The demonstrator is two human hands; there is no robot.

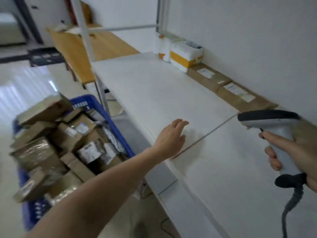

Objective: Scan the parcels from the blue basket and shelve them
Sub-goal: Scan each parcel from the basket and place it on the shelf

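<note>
A blue basket [118, 133] on the floor at lower left is heaped with several brown cardboard parcels [51, 145]. My left hand [171, 138] hovers empty, fingers apart, over the front edge of the white shelf [154, 93]. My right hand [291, 152] grips the handle of a grey and white barcode scanner [272, 122], its head pointing left over the shelf. Along the shelf's back wall lie two flat brown parcels [229, 88] with white labels, and beyond them stand white padded parcels with yellow bands [185, 55].
A white upright post [85, 31] of the shelving stands behind the basket. A wooden shelf board [72, 48] extends further back. The scanner's coiled cable [291, 206] hangs down at lower right. Pale tiled floor lies to the left.
</note>
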